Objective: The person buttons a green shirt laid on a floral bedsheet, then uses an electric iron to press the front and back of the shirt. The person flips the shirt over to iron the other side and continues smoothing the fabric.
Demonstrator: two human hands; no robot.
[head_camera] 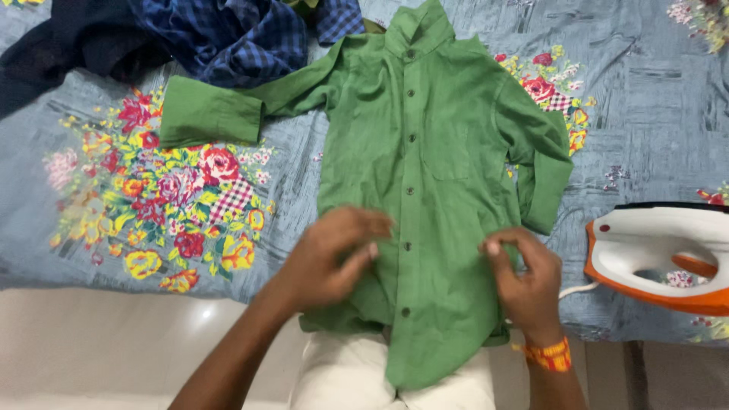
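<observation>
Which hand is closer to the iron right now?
Right. The right hand pinches the green shirt just beside the iron; the left hand rests across the button placket, farther away.

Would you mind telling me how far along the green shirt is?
Done: the green shirt lies buttoned, front up, on the floral sheet. In hand: left hand and right hand smooth its lower part. Left: the iron sits unused; the blue checked shirt waits.

Orange-and-white iron (659,254), blue checked shirt (235,34), dark garment (61,45), floral grey sheet (152,190)
</observation>
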